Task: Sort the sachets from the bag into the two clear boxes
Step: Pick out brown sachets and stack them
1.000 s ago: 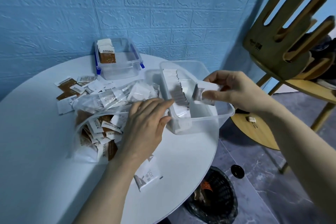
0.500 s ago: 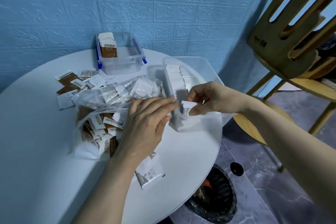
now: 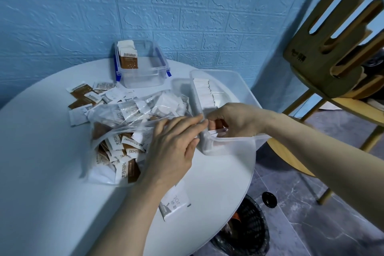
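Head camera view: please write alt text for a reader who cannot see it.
A person's right hand tucks a sachet into a clear box at a round white table's edge, while the left hand rests on a plastic bag of sachets.

Two bare arms, no sleeves, no watch, no rings. Left hand (image 3: 172, 147) and right hand (image 3: 234, 119) bare, with short nails.

I see the crumpled clear bag (image 3: 116, 131) of brown-and-white sachets (image 3: 126, 169) mid-frame, a small clear box (image 3: 143, 77) above it, and a larger clear box (image 3: 234, 143) to its right.
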Available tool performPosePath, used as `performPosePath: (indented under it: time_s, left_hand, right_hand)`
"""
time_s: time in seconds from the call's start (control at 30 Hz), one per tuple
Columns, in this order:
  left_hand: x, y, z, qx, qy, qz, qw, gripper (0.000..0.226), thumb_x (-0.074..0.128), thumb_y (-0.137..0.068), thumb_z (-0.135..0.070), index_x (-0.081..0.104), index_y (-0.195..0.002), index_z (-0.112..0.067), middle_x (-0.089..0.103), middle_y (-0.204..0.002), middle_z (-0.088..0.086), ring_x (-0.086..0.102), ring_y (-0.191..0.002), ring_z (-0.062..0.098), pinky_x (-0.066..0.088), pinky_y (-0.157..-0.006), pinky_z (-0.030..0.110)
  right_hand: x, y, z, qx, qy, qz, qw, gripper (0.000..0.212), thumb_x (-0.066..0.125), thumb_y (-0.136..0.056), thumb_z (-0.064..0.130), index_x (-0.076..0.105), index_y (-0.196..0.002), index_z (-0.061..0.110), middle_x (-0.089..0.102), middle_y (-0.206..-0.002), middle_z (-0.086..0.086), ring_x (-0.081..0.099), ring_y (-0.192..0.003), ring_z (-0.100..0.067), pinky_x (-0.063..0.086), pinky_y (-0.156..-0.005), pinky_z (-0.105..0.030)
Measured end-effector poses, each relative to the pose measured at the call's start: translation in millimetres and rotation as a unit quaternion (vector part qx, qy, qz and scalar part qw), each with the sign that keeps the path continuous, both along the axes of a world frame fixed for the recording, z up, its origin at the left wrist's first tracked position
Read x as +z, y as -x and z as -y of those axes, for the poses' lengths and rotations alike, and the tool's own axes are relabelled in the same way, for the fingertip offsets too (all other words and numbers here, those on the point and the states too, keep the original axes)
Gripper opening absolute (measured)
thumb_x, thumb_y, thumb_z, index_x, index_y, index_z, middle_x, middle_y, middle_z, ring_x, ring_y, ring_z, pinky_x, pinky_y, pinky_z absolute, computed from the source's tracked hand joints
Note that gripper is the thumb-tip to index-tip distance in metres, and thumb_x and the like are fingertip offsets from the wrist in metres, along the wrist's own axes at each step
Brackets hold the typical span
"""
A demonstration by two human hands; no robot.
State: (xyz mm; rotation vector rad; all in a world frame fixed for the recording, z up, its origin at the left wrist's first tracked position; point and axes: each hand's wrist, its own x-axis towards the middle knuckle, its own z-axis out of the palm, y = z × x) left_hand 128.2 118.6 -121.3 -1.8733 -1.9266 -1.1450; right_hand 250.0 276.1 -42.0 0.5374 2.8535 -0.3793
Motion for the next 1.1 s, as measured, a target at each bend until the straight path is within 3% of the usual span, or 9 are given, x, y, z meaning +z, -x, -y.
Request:
performPosePath:
  time_s: [0.1, 0.23, 0.33, 0.43, 0.57, 0.67, 0.83, 1.0, 1.1]
  left_hand:
    - [0, -1, -1, 0.002, 0.003, 0.001, 1.0, 0.039, 0.049, -0.086, -0.02, 0.065, -0.122, -0.022, 0.06, -0.131, -0.01, 0.054, -0.114, 0.011, 0.031, -0.097, 0.032]
    - [0, -2, -1, 0.004, 0.01, 0.001, 1.0, 0.039, 0.048, -0.087, -0.021, 0.065, -0.122, -0.023, 0.059, -0.132, -0.012, 0.053, -0.115, 0.009, 0.032, -0.097, 0.031]
    - [-2, -1, 0, 0.006, 0.016, 0.0, 1.0, 0.039, 0.051, -0.087, -0.019, 0.063, -0.124, -0.024, 0.057, -0.134, -0.013, 0.053, -0.117, 0.008, 0.033, -0.098, 0.033]
    - [-3, 0, 0, 0.008, 0.017, 0.0, 1.0, 0.04, 0.056, -0.086, -0.016, 0.063, -0.125, -0.024, 0.057, -0.134, -0.013, 0.053, -0.117, 0.008, 0.033, -0.098, 0.033]
    - [-2, 1, 0, 0.003, 0.022, 0.003, 1.0, 0.041, 0.048, -0.087, -0.021, 0.063, -0.126, -0.024, 0.056, -0.135, -0.014, 0.053, -0.118, 0.007, 0.034, -0.097, 0.032]
    - [-2, 1, 1, 0.002, 0.027, 0.001, 1.0, 0.042, 0.046, -0.088, -0.023, 0.062, -0.127, -0.024, 0.056, -0.136, -0.014, 0.052, -0.118, 0.007, 0.034, -0.097, 0.032]
    - [-1, 1, 2, 0.0, 0.028, 0.0, 1.0, 0.041, 0.046, -0.089, -0.023, 0.062, -0.127, -0.023, 0.057, -0.135, -0.013, 0.052, -0.117, 0.007, 0.033, -0.097, 0.032]
    - [0, 1, 2, -0.002, 0.031, 0.001, 1.0, 0.041, 0.047, -0.089, -0.022, 0.062, -0.127, -0.023, 0.057, -0.135, -0.013, 0.052, -0.118, 0.007, 0.033, -0.097, 0.033]
    - [0, 1, 2, -0.003, 0.039, 0.003, 0.999, 0.042, 0.046, -0.089, -0.023, 0.061, -0.128, -0.024, 0.056, -0.136, -0.013, 0.051, -0.119, 0.006, 0.033, -0.098, 0.033]
  right_hand:
    - [-1, -1, 2, 0.0, -0.047, -0.029, 0.998, 0.032, 0.067, -0.076, 0.021, 0.038, -0.065, 0.031, 0.048, -0.061, 0.009, 0.041, -0.057, -0.008, 0.03, -0.051, -0.017]
    - [-3, -1, 2, -0.009, -0.015, -0.031, 0.999, 0.034, 0.066, -0.079, 0.02, 0.038, -0.063, 0.029, 0.046, -0.059, 0.01, 0.04, -0.056, -0.009, 0.031, -0.051, -0.017]
    - [-5, -1, 0, -0.008, 0.033, -0.031, 0.999, 0.022, 0.063, -0.082, 0.016, 0.05, -0.07, 0.029, 0.052, -0.065, 0.011, 0.044, -0.059, -0.007, 0.035, -0.057, -0.018]
    - [-4, -6, -4, -0.024, 0.086, -0.055, 0.994, 0.008, 0.069, -0.082, 0.015, 0.065, -0.088, 0.019, 0.061, -0.073, 0.007, 0.048, -0.061, -0.003, 0.044, -0.062, -0.018]
    - [1, -17, -11, -0.03, 0.06, -0.119, 0.991, 0.036, 0.082, -0.07, 0.021, 0.06, -0.099, 0.02, 0.058, -0.082, 0.01, 0.05, -0.066, 0.003, 0.037, -0.06, -0.01]
    - [-2, -21, -14, -0.036, 0.028, -0.105, 0.993, 0.056, 0.086, -0.066, 0.029, 0.05, -0.108, 0.021, 0.052, -0.094, 0.01, 0.048, -0.072, 0.012, 0.035, -0.061, -0.009]
    - [-6, -17, -12, -0.062, 0.053, -0.083, 0.993, 0.04, 0.079, -0.072, 0.018, 0.054, -0.103, 0.015, 0.054, -0.083, 0.005, 0.048, -0.066, -0.004, 0.039, -0.06, -0.013]
    - [-5, -17, -12, -0.066, 0.092, -0.072, 0.991, 0.034, 0.077, -0.073, 0.017, 0.054, -0.097, 0.022, 0.054, -0.077, 0.004, 0.048, -0.068, -0.011, 0.046, -0.067, -0.027]
    - [-8, -18, -14, -0.086, 0.081, -0.089, 0.989, 0.039, 0.079, -0.072, 0.019, 0.053, -0.101, 0.02, 0.054, -0.079, 0.009, 0.047, -0.066, -0.006, 0.043, -0.064, -0.02]
